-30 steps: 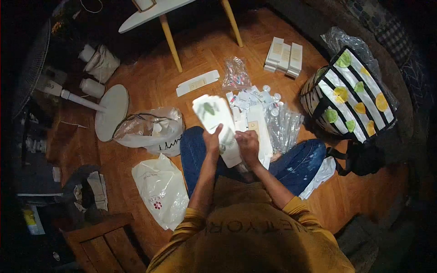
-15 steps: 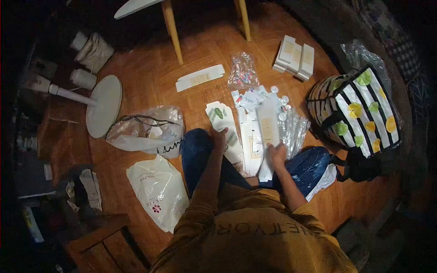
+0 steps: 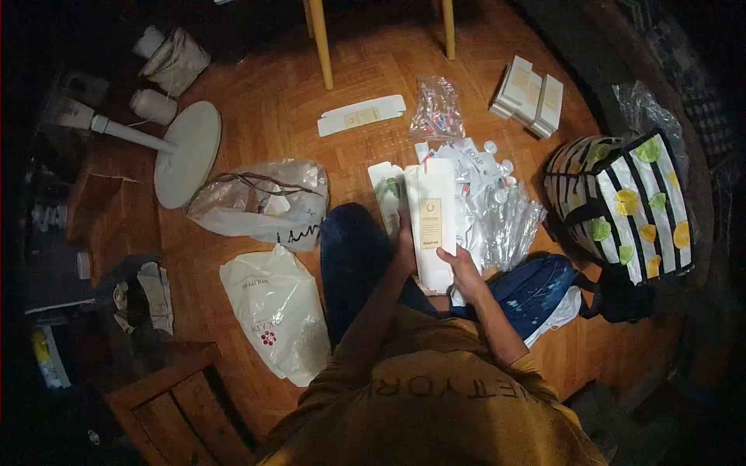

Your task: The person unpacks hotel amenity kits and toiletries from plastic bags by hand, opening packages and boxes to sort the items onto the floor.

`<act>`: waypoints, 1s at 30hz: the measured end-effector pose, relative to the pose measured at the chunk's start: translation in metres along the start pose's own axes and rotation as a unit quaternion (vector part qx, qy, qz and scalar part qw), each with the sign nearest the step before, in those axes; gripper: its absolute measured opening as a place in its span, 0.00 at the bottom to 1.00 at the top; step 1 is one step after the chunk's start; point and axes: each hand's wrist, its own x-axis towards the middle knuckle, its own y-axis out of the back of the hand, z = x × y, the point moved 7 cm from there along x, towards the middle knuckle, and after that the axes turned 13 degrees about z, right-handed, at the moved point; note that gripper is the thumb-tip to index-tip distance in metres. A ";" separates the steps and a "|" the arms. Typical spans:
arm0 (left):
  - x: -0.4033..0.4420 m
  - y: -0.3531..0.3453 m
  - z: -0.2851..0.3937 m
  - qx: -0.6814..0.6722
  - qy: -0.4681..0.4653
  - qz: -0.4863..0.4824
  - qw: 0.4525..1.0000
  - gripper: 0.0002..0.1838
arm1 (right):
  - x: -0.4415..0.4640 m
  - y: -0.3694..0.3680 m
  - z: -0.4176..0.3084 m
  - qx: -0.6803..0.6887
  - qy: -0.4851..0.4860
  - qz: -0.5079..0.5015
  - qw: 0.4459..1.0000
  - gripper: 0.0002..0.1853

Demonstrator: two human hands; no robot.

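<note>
Between my hands, over my lap, is a flat white carton [image 3: 430, 186] with a beige label. My right hand [image 3: 463, 273] grips its lower right edge, thumb on top. At its left side is my left hand [image 3: 404, 247], its fingers partly hidden, beside a white carton with green leaf prints [image 3: 386, 186] that the labelled one partly covers. Just right of the cartons lie white packets marked SOAP [image 3: 475, 161] and a pile of clear plastic sleeves [image 3: 509, 225].
Stacked white boxes [image 3: 528, 97] stand at the back right, near a striped bag [image 3: 641, 206]. A clear bag of small items [image 3: 437, 109] and a flat carton [image 3: 361, 116] lie ahead. Plastic bags [image 3: 276, 314] are at the left, by a round white base [image 3: 188, 155].
My right hand has brought the labelled carton left, over the leaf-printed one, and up against my left hand. The head view has shifted slightly.
</note>
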 end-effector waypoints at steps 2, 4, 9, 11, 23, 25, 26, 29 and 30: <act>-0.011 -0.011 -0.008 0.003 0.026 0.011 1.000 0.25 | 0.006 0.005 0.005 -0.007 -0.023 0.015 1.000 0.21; -0.008 0.000 -0.007 0.094 -0.008 0.046 0.995 0.23 | 0.008 0.014 -0.008 -0.087 0.101 0.059 0.989 0.20; -0.018 -0.004 0.010 0.254 -0.141 0.097 0.952 0.17 | 0.019 0.030 -0.001 -0.061 0.151 0.114 0.980 0.19; -0.029 -0.022 0.029 0.429 -0.267 0.042 0.862 0.21 | 0.014 0.034 -0.006 0.019 0.141 0.160 0.977 0.16; -0.058 -0.065 0.050 0.295 -0.057 -0.036 0.953 0.25 | 0.005 0.040 -0.021 -0.523 0.308 0.218 0.764 0.24; -0.058 -0.070 0.041 0.318 -0.044 -0.058 0.945 0.24 | -0.003 0.024 -0.066 -0.269 0.327 0.223 0.878 0.16; -0.057 -0.070 0.032 0.322 -0.017 -0.079 0.943 0.25 | -0.004 0.017 -0.094 -0.330 0.421 0.217 0.817 0.13; -0.063 -0.077 0.004 0.295 0.048 -0.121 0.947 0.27 | -0.014 -0.022 -0.158 -0.234 0.369 0.088 0.895 0.12; -0.066 -0.083 -0.009 0.261 0.084 -0.138 0.952 0.29 | -0.014 -0.019 -0.170 -0.232 0.370 0.094 0.895 0.12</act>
